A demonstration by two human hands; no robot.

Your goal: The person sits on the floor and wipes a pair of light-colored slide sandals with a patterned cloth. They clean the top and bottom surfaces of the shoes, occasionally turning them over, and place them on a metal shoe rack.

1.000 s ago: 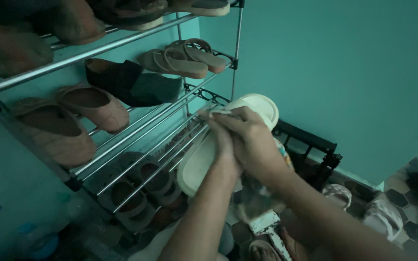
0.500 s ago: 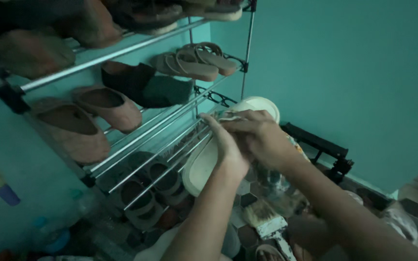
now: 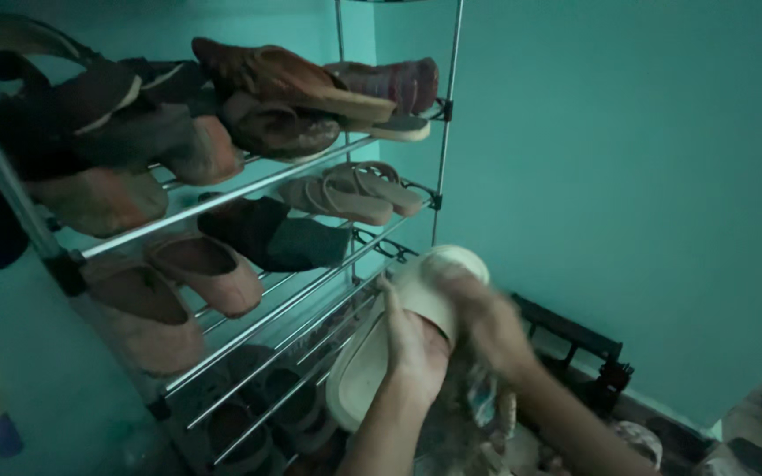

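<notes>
My left hand [image 3: 414, 342] grips a cream-coloured slipper [image 3: 370, 357] by its strap, holding it upright against the front of a metal shoe rack [image 3: 249, 189]. My right hand [image 3: 491, 328] is blurred, lying over the upper part of the slipper, with a crumpled cloth [image 3: 478, 397] hanging below it. Whether the right hand holds the cloth is unclear.
The rack's shelves carry several sandals and shoes: brown ones [image 3: 275, 92] on top, strappy sandals [image 3: 354, 194] and dark shoes [image 3: 266, 234] below, pink slip-ons [image 3: 196, 273] at left. A teal wall [image 3: 619, 176] stands at right, a black frame [image 3: 575, 339] at its foot.
The view has tilted upward, showing the top shelf. Both hands and the slipper sit lower in the picture, and my right hand has slid across the slipper; the brush on the floor is out of view.
</notes>
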